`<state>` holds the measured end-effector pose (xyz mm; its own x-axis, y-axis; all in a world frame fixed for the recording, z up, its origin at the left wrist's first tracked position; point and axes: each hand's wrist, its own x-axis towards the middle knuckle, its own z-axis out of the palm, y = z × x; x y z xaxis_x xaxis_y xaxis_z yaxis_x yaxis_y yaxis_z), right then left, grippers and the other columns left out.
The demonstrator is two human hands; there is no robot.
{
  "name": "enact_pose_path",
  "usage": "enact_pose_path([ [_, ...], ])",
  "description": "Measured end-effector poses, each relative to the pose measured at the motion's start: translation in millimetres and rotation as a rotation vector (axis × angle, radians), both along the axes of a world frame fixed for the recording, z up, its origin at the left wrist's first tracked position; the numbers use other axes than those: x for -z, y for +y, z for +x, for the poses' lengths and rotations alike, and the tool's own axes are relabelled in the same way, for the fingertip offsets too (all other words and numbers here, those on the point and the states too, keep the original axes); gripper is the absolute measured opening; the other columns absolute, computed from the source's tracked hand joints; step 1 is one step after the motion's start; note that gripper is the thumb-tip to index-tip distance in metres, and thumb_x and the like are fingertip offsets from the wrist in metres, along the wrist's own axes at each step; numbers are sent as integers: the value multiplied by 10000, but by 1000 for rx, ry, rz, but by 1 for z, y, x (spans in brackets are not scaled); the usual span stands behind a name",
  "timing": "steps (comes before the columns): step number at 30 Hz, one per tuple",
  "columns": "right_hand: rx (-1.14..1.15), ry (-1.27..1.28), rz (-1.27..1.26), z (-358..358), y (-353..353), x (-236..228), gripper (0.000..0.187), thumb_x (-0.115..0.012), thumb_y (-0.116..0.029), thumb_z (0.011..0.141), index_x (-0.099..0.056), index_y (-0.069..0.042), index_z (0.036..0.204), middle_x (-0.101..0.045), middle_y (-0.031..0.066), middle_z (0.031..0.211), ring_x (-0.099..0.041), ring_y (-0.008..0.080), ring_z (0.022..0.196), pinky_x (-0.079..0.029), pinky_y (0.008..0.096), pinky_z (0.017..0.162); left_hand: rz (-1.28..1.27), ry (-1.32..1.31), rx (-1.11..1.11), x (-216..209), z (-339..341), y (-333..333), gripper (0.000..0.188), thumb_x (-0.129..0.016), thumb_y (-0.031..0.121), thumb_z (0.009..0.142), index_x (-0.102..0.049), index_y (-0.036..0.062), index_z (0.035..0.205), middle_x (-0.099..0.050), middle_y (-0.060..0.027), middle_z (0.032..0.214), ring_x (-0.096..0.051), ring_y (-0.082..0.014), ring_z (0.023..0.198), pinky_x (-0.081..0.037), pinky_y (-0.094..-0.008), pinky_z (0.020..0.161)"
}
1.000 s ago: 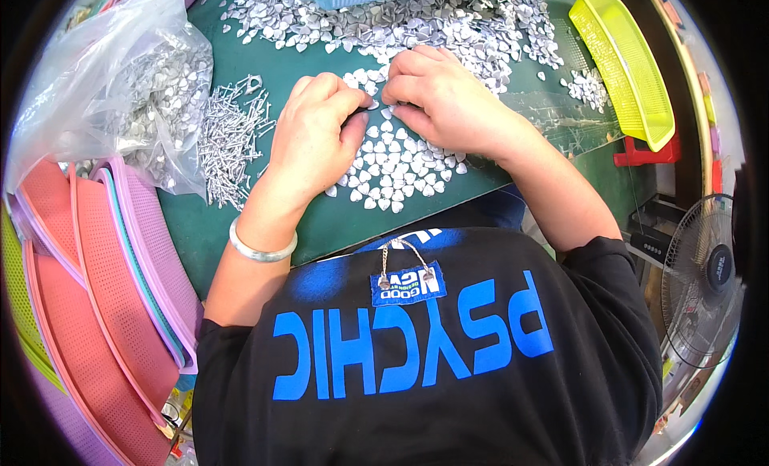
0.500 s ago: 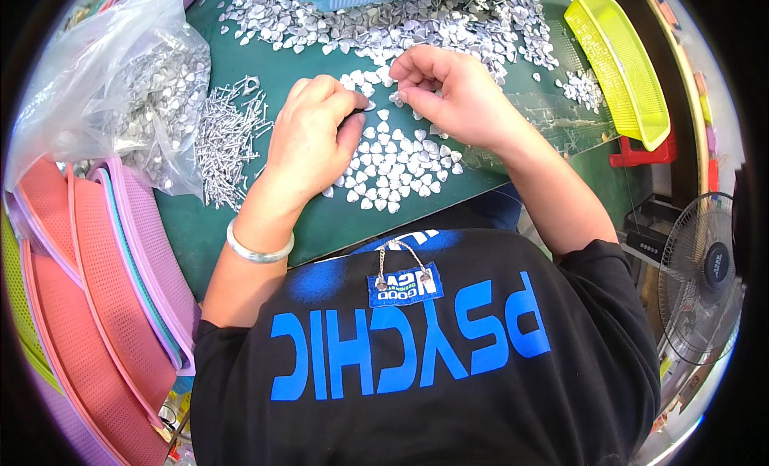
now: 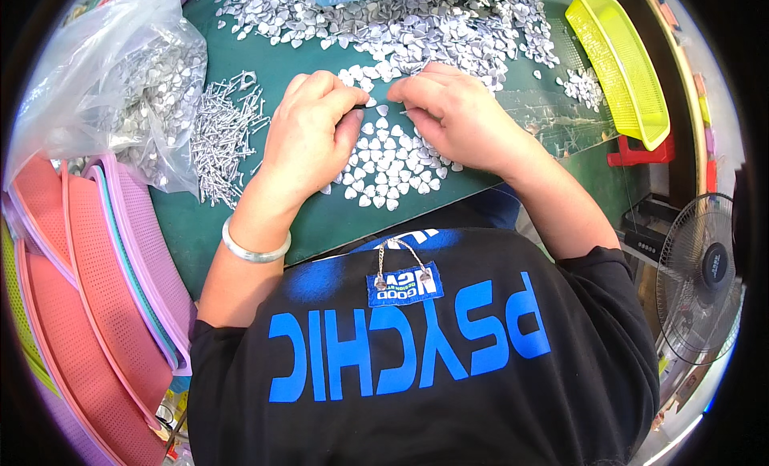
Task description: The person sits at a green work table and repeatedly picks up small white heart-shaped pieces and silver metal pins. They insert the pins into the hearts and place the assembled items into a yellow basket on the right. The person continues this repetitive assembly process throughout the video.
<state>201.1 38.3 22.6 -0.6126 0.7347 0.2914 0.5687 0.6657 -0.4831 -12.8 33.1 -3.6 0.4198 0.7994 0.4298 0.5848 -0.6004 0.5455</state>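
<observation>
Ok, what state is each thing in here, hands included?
Left hand: fingers curled, grip unclear
Right hand: fingers curled, grip unclear
Near heart pieces: loose, spread out
Far heart pieces: loose, heaped
Metal pins: loose, piled
Plastic bag: crumpled, holding heart pieces
Salmon baskets: stacked
Bracelet: worn, left wrist
Fan: spinning or not, cannot tell

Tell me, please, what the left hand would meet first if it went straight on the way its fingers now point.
Probably the right hand, which faces the left hand across a small gap, though depth is unclear and it might brush a loose heart-shaped piece on the green table first.
</observation>
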Motion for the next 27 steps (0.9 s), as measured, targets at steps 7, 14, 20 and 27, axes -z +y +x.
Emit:
enact_pose_path([
  [7, 59, -8, -31, 1, -1, -3, 134, -590, -43, 793, -638, -52, 918, -634, 118, 818, -602, 335, 849, -496, 436, 748, 41, 20, 39, -2, 10, 1, 161, -697, 28, 718, -718, 110, 855, -534, -46, 831, -533, -261, 821, -471, -358, 731],
  [14, 120, -37, 98, 10, 15, 3, 68, -610, -71, 790, -666, -68, 830, -607, 92, 793, -602, 317, 846, -501, 418, 743, 73, 46, 43, -1, 16, 6, 106, -731, 77, 702, -697, 102, 800, -537, -45, 855, -532, -259, 843, -468, -362, 735],
  [20, 134, -142, 167, 2, 14, 7, 48, -653, -121, 776, -683, -94, 803, -595, 67, 791, -603, 283, 866, -498, 408, 755, 65, 47, 33, -2, 18, 6, 82, -683, 38, 782, -648, 36, 856, -543, -86, 893, -524, -279, 867, -447, -357, 781],
  [27, 82, -153, 169, -1, 17, 4, 37, -656, -133, 773, -673, -102, 783, -596, 62, 816, -594, 271, 863, -484, 397, 774, 35, 4, 16, -1, 14, 8, 46, -663, 63, 793, -632, 49, 823, -556, -74, 893, -529, -294, 881, -457, -384, 787],
])
